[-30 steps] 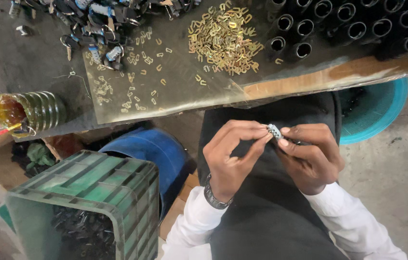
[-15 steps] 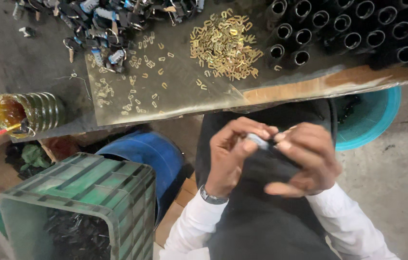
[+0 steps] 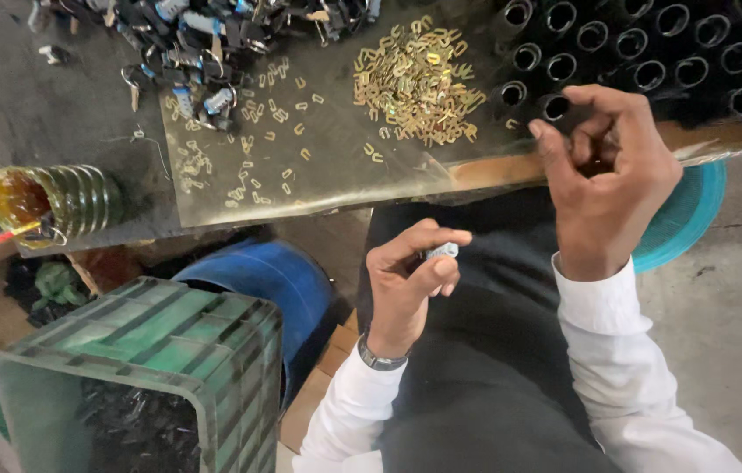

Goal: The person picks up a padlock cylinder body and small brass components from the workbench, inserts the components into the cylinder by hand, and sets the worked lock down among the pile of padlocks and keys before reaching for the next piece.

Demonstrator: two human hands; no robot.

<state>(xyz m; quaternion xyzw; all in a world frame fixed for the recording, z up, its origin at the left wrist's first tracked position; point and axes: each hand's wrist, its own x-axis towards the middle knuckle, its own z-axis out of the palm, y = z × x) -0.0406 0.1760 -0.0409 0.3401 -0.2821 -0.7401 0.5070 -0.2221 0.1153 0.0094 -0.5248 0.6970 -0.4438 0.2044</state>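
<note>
**Left hand holds small part; right hand raised at table edge**

The left hand [image 3: 410, 285] is over the lap, below the table [image 3: 64, 114] edge. Its grip is clamped on a small silver-and-dark part [image 3: 441, 253], pinched between thumb and fingertips.

The right hand [image 3: 603, 171] is raised at the table edge, just right of the pile of brass clips [image 3: 414, 83]. Its fingers are curled inward with the thumb extended; whether they enclose anything cannot be told.

Loose brass clips lie scattered left of the pile. A heap of dark parts [image 3: 187, 39] lies at the far left of the pile. Rows of black tubes [image 3: 651, 44] stand right of the pile. A green crate [image 3: 169, 350] and a blue drum [image 3: 266, 276] sit below the table edge, left of the left hand.
</note>
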